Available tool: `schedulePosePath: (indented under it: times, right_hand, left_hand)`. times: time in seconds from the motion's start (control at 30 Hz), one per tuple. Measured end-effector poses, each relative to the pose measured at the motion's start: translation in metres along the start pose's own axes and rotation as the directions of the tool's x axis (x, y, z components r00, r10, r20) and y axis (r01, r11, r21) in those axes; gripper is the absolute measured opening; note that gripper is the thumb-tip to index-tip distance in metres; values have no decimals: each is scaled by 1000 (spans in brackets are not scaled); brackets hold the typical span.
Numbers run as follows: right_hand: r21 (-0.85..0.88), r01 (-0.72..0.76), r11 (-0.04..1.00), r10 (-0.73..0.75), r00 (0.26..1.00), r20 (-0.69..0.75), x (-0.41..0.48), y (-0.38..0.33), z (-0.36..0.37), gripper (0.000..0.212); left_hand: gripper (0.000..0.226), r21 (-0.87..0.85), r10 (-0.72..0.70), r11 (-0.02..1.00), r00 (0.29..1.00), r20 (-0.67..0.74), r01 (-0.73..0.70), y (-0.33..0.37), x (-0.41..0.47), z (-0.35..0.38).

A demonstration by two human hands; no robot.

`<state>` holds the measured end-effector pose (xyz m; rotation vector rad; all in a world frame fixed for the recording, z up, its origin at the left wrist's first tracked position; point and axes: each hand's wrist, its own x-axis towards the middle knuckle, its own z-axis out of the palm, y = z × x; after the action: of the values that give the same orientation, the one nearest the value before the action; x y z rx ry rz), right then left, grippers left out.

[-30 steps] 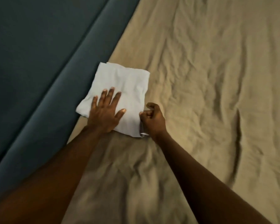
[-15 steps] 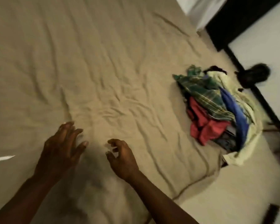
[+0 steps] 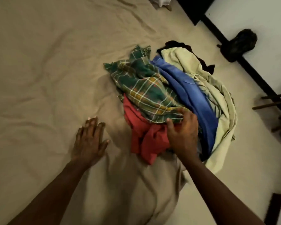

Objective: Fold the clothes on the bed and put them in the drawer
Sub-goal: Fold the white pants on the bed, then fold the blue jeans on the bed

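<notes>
A heap of unfolded clothes lies near the right edge of the bed (image 3: pixel 39 70): a green plaid garment (image 3: pixel 141 88), a red garment (image 3: pixel 146 137), a blue garment (image 3: pixel 190 95), a pale yellow garment (image 3: pixel 217 95) and a dark one (image 3: pixel 178 44) at the back. My right hand (image 3: pixel 182 133) is on the heap, its fingers and thumb pinching the near edge of the green plaid garment over the red one. Flat on the tan sheet, left of the heap, rests my left hand (image 3: pixel 90 142) with straight fingers, holding nothing.
Pale floor (image 3: pixel 234 184) runs along the bed's right side. A dark baseboard (image 3: pixel 250 69) lines the white wall, with a dark round object (image 3: pixel 238 44) beside it. Thin dark sticks (image 3: pixel 272 101) and a dark furniture edge (image 3: pixel 273 208) sit at the right.
The view swung right from the folded white cloth to the heap. My right hand reached onto the heap and pinched the plaid garment. My left hand came down flat on the sheet.
</notes>
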<state>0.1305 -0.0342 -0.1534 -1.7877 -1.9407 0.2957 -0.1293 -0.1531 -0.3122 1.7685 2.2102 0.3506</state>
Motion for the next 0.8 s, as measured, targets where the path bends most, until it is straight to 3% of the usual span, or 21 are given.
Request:
schedulePosePath:
  times: [0.1,0.2,0.23,0.3,0.37,0.47,0.53,0.6,0.63,0.7,0.77,0.8]
  right_hand:
    - [-24,-107,994,105,990,-94,85,39,-10,56]
    - [-224,-182,957,206,974,89,153,82,-6,81]
    - [-273,-153,950,207,961,183,165,90,-2,80]
    - [-351,-46,935,152,947,282,175,97,3,54]
    - [-340,2,941,58,984,166,177,88,0,35]
    - [-189,-30,982,15,997,-79,164,61,-23,29]
    - [-16,-12,1000,8,974,-228,151,39,-45,29]
    - [100,84,991,-45,937,-347,135,4,-71,28]
    - [143,156,977,-87,912,-401,130,-20,-90,27]
    - [242,283,928,-160,890,-426,112,-68,-120,24]
    - [334,414,847,-293,887,-356,81,-117,-147,18]
    - [372,506,778,-412,859,-306,65,-142,-160,19]
  left_hand:
    - [78,125,-54,991,998,-21,56,16,25,27]
    - [81,190,-59,979,995,-77,73,16,25,42]
    - [82,193,-57,979,995,-81,72,13,25,44]
    - [83,195,-62,978,997,-50,71,7,29,50]
    - [85,198,-112,975,993,28,104,5,31,47]
    - [96,188,-205,969,949,240,162,12,35,23]
    - [106,153,-253,966,878,406,207,21,48,-7]
    - [105,-50,-290,926,791,539,374,40,63,-54]
    - [98,-243,-298,840,787,540,485,55,70,-89]
    - [83,-583,-356,495,762,541,645,89,79,-151]
    - [86,-746,-139,24,741,657,665,121,89,-217]
    - [89,-760,6,-115,766,643,639,132,87,-258]
